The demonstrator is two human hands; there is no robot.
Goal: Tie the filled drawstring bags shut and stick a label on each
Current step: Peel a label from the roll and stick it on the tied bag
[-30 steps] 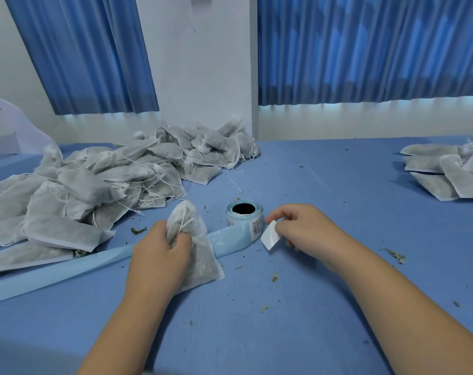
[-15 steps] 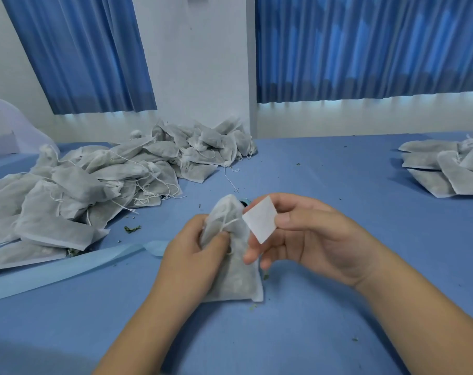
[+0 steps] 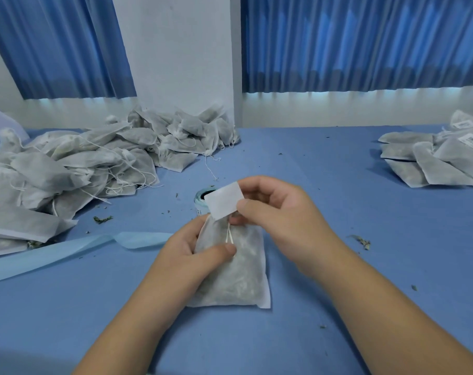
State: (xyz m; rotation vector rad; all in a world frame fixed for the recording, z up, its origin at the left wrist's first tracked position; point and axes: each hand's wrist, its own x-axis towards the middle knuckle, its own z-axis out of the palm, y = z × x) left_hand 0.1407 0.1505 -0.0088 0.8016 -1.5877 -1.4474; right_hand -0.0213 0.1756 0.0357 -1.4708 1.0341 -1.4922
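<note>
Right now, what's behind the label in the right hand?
The roll: only its blue rim and a bit of dark core show left of the label. The rest is covered by the label, pinched by the right hand, and by the bag top.

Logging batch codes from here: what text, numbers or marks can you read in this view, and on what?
Nothing can be read.
Label pinched by the right hand: visible side blank white.
Stuck labels on the far-right bags: dark print, too blurred to read.
Label roll: mostly hidden, nothing legible.
Bag gripped by the left hand: no print.
</note>
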